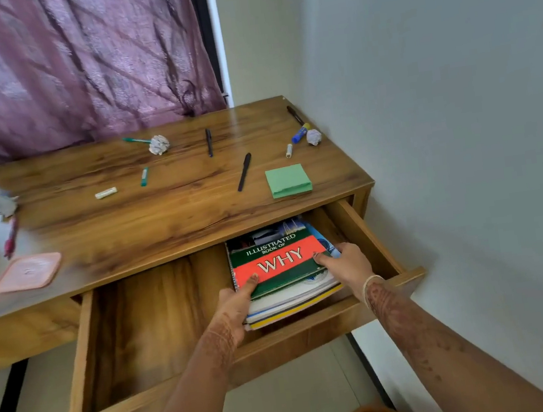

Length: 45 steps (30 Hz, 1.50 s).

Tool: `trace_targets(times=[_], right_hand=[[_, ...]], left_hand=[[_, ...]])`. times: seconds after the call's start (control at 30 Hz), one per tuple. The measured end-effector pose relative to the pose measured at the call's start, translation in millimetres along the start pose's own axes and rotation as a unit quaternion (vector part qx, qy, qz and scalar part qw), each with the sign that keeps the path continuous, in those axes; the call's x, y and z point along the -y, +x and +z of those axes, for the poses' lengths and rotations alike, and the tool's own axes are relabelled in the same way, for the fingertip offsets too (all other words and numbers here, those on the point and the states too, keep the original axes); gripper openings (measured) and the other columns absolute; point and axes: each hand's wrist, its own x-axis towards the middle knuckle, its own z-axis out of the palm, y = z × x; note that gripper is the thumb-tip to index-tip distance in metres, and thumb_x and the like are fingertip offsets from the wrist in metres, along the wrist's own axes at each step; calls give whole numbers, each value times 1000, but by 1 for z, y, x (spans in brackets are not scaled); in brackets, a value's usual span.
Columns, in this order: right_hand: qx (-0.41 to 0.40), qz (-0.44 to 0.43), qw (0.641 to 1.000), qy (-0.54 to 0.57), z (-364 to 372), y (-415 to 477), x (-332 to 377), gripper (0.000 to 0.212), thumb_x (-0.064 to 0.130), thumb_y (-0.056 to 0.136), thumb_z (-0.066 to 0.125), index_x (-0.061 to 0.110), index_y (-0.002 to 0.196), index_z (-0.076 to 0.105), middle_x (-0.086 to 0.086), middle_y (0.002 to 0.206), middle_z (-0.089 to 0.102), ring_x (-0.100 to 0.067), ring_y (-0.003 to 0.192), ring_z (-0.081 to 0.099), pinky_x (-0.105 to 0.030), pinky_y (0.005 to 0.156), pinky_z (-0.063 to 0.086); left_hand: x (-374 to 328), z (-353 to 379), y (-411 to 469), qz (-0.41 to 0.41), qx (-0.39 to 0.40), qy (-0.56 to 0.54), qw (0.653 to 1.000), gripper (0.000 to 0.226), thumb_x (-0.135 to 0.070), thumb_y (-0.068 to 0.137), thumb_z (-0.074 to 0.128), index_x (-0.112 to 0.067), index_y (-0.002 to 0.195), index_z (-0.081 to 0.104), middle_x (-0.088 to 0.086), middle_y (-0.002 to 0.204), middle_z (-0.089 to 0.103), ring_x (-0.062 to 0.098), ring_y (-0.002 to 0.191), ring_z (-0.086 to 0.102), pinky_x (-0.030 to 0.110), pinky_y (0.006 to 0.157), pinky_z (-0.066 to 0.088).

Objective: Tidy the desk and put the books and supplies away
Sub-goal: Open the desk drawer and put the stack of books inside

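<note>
Head view. Item: stack of books and spiral notebooks, topmost a green-and-red cover titled "Illustrated Book of Why", lying at the right end of the open wooden drawer, apparently placed there to leave the left part free for supplies. Left hand: thumb on the cover, fingers curled round the stack's near-left corner, forearm reaching straight in. Right hand: thumb on the cover, fingers wrapped over the right edge, wrist bent inward. Both grasp the stack, judged to be squaring it against the drawer side. On the brown wooden desk, not yet stored: green square sticky-note pad, black pen, crumpled white paper ball.
</note>
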Motion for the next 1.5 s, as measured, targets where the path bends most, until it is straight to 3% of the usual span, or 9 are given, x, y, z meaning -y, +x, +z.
trace_targets(times=[0.07,0.33,0.63,0.73,0.83,0.97,1.17,1.33,1.5], right_hand=[[-12,-1,999,-36,-5,11,-5,45,46,78,71,15,111,65,-3,103,71,-23,94,66,-43,89,53],[3,-11,965,-262,-26,31,-20,26,39,88,65,14,93,60,-6,92,66,-22,76,57,-29,66,44],[16,-107,922,-372,-22,37,-11,30,32,86,69,16,111,64,-5,107,69,-25,96,66,-34,83,52],[70,-154,912,-373,-16,44,-16,46,30,87,67,18,129,55,-5,127,60,-26,116,58,-39,98,48],[143,-162,875,-433,-14,51,-23,68,35,93,59,22,151,27,-4,159,24,-27,145,24,-45,116,29],[182,-137,844,-486,-15,55,-27,71,42,97,49,29,155,9,1,163,3,-23,150,3,-49,119,21],[177,-136,836,-502,-19,50,-24,64,41,98,47,30,153,16,2,162,13,-25,148,16,-48,116,28],[136,-117,851,-493,-30,41,-27,42,45,94,48,27,132,52,1,132,59,-23,114,58,-41,94,51],[122,-101,854,-495,-37,30,-25,38,49,94,48,23,120,60,3,109,66,-17,95,62,-35,85,54]], left_hand=[[1,12,18,7,15,39,999,65,-55,75,76,-7,108,48,14,104,64,29,80,63,38,57,54],[8,42,55,9,56,122,991,72,-46,75,79,-3,123,47,13,117,64,29,105,63,49,91,54],[2,77,40,33,28,247,968,64,-23,91,68,7,131,28,11,120,52,27,115,53,34,101,40],[0,72,44,36,47,352,934,75,-46,88,66,2,134,33,13,126,57,30,116,57,34,99,46],[-5,56,52,63,49,509,857,94,-90,62,48,-18,123,55,5,111,69,25,94,67,38,85,56],[-20,50,34,132,-30,587,799,88,-82,62,65,-14,117,50,7,112,59,27,105,62,38,83,55],[-5,62,27,161,0,494,854,72,-42,77,79,-13,135,48,16,132,48,28,128,45,38,102,42],[4,68,18,150,0,504,850,71,-40,75,81,-14,134,52,18,131,49,27,127,46,35,103,41],[6,71,6,155,6,535,830,62,-33,79,80,-12,131,54,15,131,49,25,124,46,34,99,43]])
